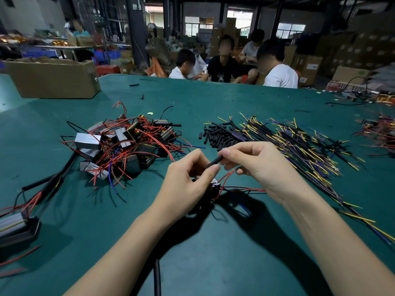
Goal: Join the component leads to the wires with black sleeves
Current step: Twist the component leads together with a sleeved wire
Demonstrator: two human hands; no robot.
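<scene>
The counter [213, 253] is teal green. Sleeves [215, 136] are black. Component leads [162, 144] are red and blue. Wires [299, 144] are black, yellow and purple. Box [53, 80] is brown.

A broad green table [213, 242] carries everything. On its left-centre lies a tangled heap of boxy components [126, 144] with red, black and blue leads. Right of centre sits a small pile of short black sleeves [215, 135], just beside a long spread of black-jacketed wires [299, 146] with yellow and purple ends running toward the near right edge. A cardboard box [53, 79] stands at the far left. More components with leads [19, 225] rest at the near left edge, and another wire tangle [378, 133] at the far right.
</scene>
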